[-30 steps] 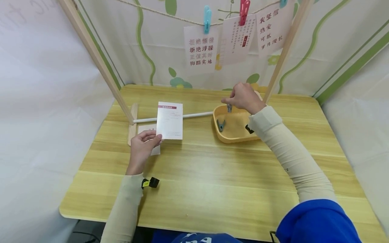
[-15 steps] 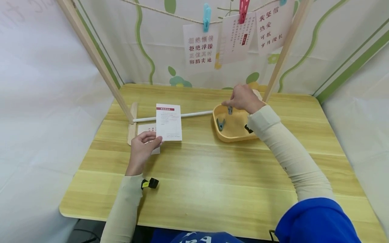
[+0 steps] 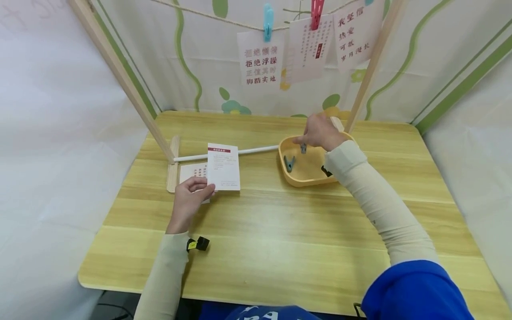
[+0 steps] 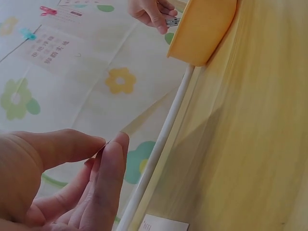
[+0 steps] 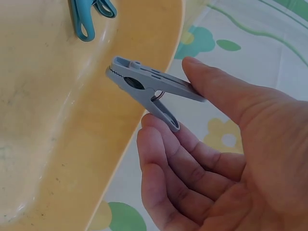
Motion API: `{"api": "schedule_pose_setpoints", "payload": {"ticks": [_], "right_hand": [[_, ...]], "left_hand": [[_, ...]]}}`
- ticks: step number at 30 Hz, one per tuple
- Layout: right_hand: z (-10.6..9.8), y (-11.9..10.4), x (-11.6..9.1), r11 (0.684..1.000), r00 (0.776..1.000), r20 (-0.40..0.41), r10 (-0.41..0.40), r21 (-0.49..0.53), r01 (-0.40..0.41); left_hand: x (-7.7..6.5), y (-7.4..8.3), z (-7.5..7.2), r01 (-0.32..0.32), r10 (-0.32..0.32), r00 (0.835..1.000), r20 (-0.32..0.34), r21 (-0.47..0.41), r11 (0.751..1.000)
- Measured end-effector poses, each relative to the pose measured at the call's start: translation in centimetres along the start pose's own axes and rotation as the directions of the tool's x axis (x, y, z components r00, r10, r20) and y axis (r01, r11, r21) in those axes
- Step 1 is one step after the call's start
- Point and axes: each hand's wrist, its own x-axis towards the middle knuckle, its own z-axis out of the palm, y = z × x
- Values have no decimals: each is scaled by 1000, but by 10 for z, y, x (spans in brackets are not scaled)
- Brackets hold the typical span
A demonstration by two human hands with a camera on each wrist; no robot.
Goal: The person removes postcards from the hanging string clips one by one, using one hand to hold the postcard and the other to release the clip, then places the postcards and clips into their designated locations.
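My left hand (image 3: 187, 202) pinches a white printed card (image 3: 223, 170) by its lower left corner, above the table. The left wrist view shows that card edge-on between thumb and fingertips. Over the yellow basin (image 3: 306, 182), my right hand (image 3: 321, 132) pinches a grey clothespin (image 5: 151, 89). Its thumb presses one handle and its curled fingers back the other; the toothed end looks closed and points into the basin. A teal clothespin (image 3: 290, 164) lies inside the basin. Partly hidden behind the held card, a second card (image 3: 194, 170) lies on the table.
A wooden frame with a left post (image 3: 120, 75) and right post (image 3: 370, 75) carries a rope (image 3: 216, 18). Three cards hang there, one from a blue clothespin (image 3: 268, 23), another from a red clothespin (image 3: 317, 14). A white rod (image 3: 258, 150) runs low between the posts.
My left hand has brought the card slightly down toward me, and its print shows with less glare. My right hand stays over the basin with the grey clothespin, nearly still.
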Motion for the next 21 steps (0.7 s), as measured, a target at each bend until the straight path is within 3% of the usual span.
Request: {"api": "schedule_pose_setpoints", "payload": {"ticks": [9,21], "right_hand": [[3,4,4,1000,999,37,18,9,-18],[10,0,7,998,994,91,66,10,-68]], "left_hand": [[0,-4,1,11,-11,999,37,3,1000],[0,-9,0,25,-27,999,35,50,998]]}}
